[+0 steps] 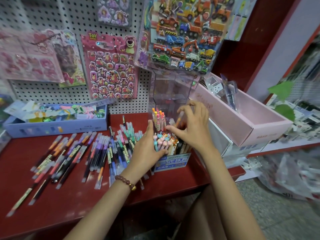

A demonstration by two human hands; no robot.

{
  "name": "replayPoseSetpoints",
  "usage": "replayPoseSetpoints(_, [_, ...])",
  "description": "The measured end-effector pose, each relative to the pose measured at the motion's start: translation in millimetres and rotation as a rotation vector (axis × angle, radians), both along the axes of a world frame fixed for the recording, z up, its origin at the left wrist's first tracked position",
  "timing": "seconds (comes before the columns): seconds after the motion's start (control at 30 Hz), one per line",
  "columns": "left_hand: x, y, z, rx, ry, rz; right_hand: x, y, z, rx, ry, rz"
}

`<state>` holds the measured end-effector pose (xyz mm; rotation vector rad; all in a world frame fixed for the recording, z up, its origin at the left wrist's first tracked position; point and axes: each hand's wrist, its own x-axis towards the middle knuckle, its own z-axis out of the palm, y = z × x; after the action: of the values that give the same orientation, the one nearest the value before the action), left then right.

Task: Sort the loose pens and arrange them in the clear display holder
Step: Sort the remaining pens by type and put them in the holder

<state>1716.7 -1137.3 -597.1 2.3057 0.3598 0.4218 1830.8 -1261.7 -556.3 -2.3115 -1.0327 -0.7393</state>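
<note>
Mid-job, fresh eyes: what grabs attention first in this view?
A messy spread of loose pens covers the left side of the red shelf. At centre, the left hand holds the clear display holder at its front while the right hand pinches a pen over its compartments. Bright sticker sheets hang on the pegboard behind.

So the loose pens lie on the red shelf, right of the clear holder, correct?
No: the head view shows the loose pens lying on the red shelf left of the clear holder, not right of it.
</note>
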Motion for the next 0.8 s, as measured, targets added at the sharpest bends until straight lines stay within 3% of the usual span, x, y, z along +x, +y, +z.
replayPoseSetpoints(0.2, [0,2,-1,0.012,0.009,-0.012,8,9,-8,0.317,0.065,-0.031])
replayPoseSetpoints(0.33, [0,2,-1,0.024,0.015,-0.01,10,9,-12,0.529,0.238,0.03])
replayPoseSetpoints(0.53, [-2,1,0,0.0,-0.002,-0.011,14,7,-10,0.511,0.441,0.02])
replayPoseSetpoints(0.8, [-3,0,3,-0.003,0.014,-0.017,9,5,-8,0.425,0.344,0.008])
